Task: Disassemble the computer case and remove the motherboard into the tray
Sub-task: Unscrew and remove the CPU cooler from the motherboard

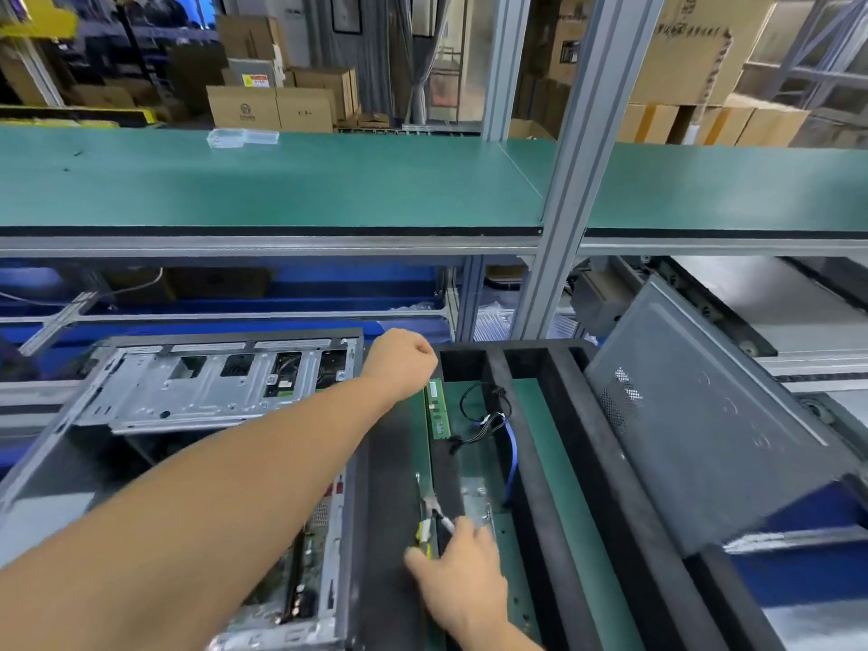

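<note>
Two hands were in view. The left hand (405,364) reached across the open case (197,415) with its fingers curled under, over the far left corner of the tray (624,486); whether it held anything could not be told, as the fingers were hidden. The right hand (462,573) lay at the tray's near left side, gripping what looked like pliers (430,514) with yellow handles. The motherboard (300,570) was in the case, showing at its near right edge, beneath the left forearm and just left of the right hand. A RAM stick (437,408) lay in the tray's left slot beside the left hand, with cables (493,415) next to it. A grey panel (704,415) leaned on the tray's right edge.
</note>
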